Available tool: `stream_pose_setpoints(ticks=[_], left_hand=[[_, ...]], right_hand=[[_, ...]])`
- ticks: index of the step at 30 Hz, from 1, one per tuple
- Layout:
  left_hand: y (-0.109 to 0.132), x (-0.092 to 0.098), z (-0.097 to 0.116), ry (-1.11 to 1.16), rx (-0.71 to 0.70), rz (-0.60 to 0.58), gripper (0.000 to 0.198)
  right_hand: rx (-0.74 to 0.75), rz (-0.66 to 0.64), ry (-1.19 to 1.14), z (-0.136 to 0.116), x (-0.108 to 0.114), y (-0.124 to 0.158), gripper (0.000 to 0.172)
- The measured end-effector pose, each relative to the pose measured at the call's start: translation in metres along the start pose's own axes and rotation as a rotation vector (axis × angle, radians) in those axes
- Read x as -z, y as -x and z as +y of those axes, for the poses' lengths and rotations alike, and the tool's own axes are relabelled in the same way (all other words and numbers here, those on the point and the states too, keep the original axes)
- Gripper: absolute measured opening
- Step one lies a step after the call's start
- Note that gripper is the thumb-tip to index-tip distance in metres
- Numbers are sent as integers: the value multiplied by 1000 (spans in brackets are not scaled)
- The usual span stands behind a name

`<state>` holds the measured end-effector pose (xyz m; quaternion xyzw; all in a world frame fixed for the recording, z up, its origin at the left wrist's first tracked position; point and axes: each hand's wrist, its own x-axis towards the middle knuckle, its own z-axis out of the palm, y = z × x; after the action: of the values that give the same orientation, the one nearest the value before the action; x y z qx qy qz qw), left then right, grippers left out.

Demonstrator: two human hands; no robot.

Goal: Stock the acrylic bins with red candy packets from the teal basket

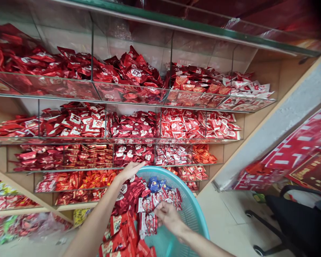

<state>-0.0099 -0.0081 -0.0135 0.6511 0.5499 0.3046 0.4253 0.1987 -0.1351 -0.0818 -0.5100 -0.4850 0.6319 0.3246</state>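
A turquoise plastic basket (pixel 195 200) holds several piles of wrapped packets. My left hand (pixel 130 171) grips its far rim, the thumb pointing right along the edge and the other fingers mostly hidden. Inside the basket, my right hand (pixel 167 216) pinches the edge of a small red-and-white candy packet (pixel 148 224) printed with figures. More packets of that kind (pixel 160 196) lie just beyond the fingers. Dark red packets (pixel 128 194) are heaped on the left, bright red packets (pixel 123 235) fill the near left, and blue packets (pixel 156 184) sit at the back.
Ahead rise tiered shelves with glass dividers (pixel 133 139), their compartments full of red packets (pixel 136 73). A black office chair (pixel 291 217) stands on the tiled floor (pixel 230 228) at right. Red printed bags (pixel 291 153) lean against the wall behind it.
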Motion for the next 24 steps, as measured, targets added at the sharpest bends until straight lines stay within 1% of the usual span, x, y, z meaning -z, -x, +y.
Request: stream_pose_setpoints(ticks=[4, 10, 12, 15, 17, 20, 22, 24], left_hand=[[0, 0, 2, -16, 9, 4, 51], [0, 1, 4, -25, -1, 4, 50], [0, 1, 5, -27, 3, 10, 51], [0, 0, 4, -20, 0, 10, 53], [0, 0, 3, -11, -2, 6, 54], [-2, -1, 2, -3, 11, -5, 55], [-3, -1, 2, -1, 19, -8, 54], [-2, 0, 3, 2, 15, -6, 53]], right_hand=[[-4, -22, 4, 4, -3, -3, 47], [-23, -58, 40, 8, -5, -5, 46], [11, -40, 115, 9, -3, -5, 41], [133, 28, 347, 4, 3, -2, 34], [196, 55, 462, -7, 11, -1, 35], [271, 99, 554, -35, 29, -8, 39], [342, 187, 624, -57, 43, -21, 39], [385, 311, 718, -79, 57, -41, 37]])
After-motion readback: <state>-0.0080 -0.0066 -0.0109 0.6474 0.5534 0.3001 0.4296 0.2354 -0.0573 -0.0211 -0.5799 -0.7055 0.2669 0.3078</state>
